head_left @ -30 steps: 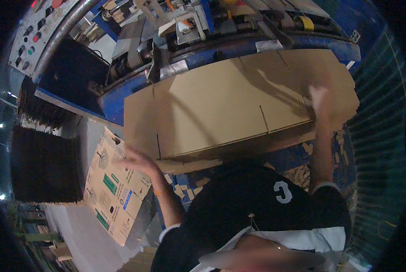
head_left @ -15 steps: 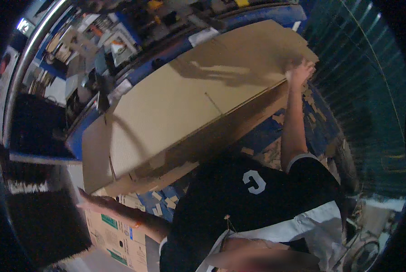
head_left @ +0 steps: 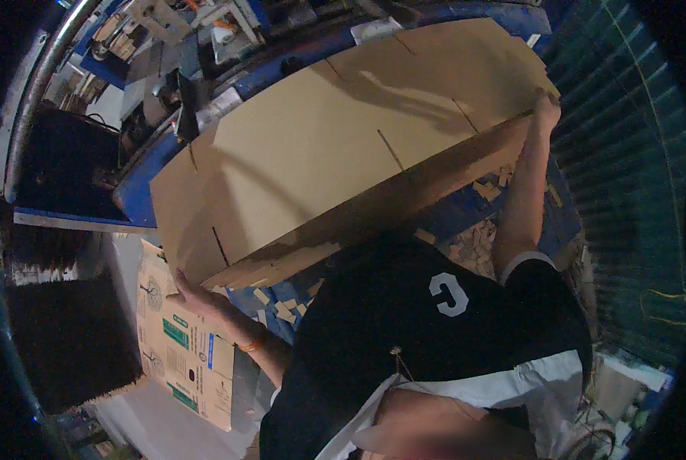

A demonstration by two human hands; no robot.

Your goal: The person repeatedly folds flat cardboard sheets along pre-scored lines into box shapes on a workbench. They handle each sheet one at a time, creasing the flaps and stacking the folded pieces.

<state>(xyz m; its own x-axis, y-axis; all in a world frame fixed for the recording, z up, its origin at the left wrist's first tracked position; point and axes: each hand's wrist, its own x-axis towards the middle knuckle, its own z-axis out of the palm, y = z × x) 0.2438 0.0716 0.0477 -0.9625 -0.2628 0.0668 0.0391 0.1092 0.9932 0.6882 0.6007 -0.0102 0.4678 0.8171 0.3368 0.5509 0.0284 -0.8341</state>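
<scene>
A thick stack of brown cardboard sheets (head_left: 297, 161), with dark slits cut along its long edges, lies in front of me. My right hand (head_left: 547, 111) grips its far right end, fingers bent over the corner. At the near left corner my left hand (head_left: 197, 297) presses against the stack's edge, its thumb up by the top sheet and its other fingers partly hidden. A cord or band circles the left wrist.
Printed cardboard (head_left: 186, 345) lies at lower left beside a dark brush-like block (head_left: 75, 337). Small cardboard scraps (head_left: 477, 241) litter the blue surface under the stack. A blue machine frame (head_left: 140, 188) runs behind; a green corrugated wall (head_left: 626, 153) stands at right.
My left hand has come from outstretched beside the stack onto its near left corner. My right hand has closed around the right end. The stack's slits now show more clearly.
</scene>
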